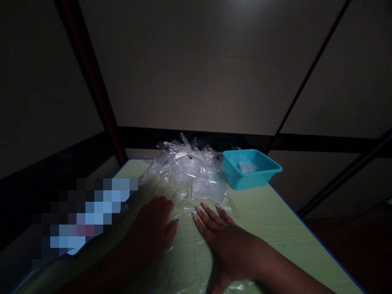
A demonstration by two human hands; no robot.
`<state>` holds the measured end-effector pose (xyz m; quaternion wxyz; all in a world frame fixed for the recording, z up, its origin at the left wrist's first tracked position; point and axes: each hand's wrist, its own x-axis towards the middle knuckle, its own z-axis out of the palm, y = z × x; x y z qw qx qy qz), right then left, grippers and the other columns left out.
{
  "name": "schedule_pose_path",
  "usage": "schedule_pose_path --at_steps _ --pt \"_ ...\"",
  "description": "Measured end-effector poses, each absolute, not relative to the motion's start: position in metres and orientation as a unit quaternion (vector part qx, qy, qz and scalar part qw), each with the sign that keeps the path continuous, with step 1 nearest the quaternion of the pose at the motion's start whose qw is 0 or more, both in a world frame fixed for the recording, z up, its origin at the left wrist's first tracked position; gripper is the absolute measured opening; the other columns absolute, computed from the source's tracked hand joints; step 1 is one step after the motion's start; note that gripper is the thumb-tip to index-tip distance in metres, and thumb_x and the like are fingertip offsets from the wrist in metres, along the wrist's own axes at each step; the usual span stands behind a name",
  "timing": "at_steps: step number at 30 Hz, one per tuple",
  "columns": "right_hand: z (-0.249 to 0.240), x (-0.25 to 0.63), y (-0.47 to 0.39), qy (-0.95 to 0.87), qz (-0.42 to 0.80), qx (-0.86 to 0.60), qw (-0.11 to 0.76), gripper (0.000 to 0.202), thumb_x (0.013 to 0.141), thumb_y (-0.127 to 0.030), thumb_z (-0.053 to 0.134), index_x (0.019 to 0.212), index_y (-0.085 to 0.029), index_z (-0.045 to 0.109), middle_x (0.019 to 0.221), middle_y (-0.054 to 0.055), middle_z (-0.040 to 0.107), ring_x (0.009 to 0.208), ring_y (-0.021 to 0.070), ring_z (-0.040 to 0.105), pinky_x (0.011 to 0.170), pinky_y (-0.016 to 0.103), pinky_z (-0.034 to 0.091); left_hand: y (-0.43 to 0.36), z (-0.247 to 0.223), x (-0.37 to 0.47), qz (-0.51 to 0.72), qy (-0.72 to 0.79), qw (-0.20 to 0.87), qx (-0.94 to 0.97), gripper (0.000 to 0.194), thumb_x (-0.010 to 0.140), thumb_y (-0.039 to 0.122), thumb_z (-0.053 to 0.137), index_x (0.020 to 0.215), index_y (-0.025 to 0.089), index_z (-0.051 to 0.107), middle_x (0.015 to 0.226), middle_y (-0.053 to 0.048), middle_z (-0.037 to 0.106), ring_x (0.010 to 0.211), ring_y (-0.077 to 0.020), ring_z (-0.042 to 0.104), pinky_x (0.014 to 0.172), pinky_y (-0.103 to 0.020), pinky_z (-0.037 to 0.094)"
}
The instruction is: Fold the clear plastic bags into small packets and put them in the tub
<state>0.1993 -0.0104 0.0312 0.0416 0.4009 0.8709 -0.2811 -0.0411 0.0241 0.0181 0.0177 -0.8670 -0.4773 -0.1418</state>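
A heap of crumpled clear plastic bags [191, 167] lies at the far middle of the pale green table [275, 228]. Nearer me, a thin transparent plastic sheet [183, 245] is spread on the tabletop. My right hand [225, 241] lies on it with the fingers spread. Left of it, my left hand [157, 224] is over the sheet, its fingers curved and the thumb apart from them; nothing shows in its grasp.
A turquoise plastic basin [249, 179] with some clear plastic inside stands to the right of the heap. A pixelated bright bluish object [101, 212] is at the table's left edge. Dark-trimmed panels [196, 81] rise behind the table.
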Motion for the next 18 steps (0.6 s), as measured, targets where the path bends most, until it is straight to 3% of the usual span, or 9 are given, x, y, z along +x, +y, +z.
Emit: schedule_pose_path --at_steps 5,18 --pt "0.031 0.198 -0.010 0.871 -0.281 0.402 0.036 0.132 0.056 -0.064 0.076 0.149 -0.021 -0.007 0.154 0.012 -0.013 0.141 0.0371 -0.011 0.109 0.057 -0.015 0.023 0.021 -0.044 -0.137 -0.465 0.016 -0.874 0.037 0.076 0.014 0.055 0.113 0.014 0.054 0.109 -0.010 0.057 0.102 -0.0271 0.051 0.090 -0.042 0.042" --pt "0.029 0.199 -0.010 0.874 -0.274 0.399 0.042 0.133 0.056 -0.069 0.073 0.148 -0.021 -0.010 0.154 0.012 -0.013 0.141 0.0388 -0.008 0.108 0.057 -0.018 0.044 0.002 -0.058 -0.158 -0.492 0.081 -0.853 0.038 0.083 0.009 0.042 0.119 0.010 0.053 0.111 -0.015 0.058 0.102 -0.0308 0.055 0.088 -0.046 0.044"
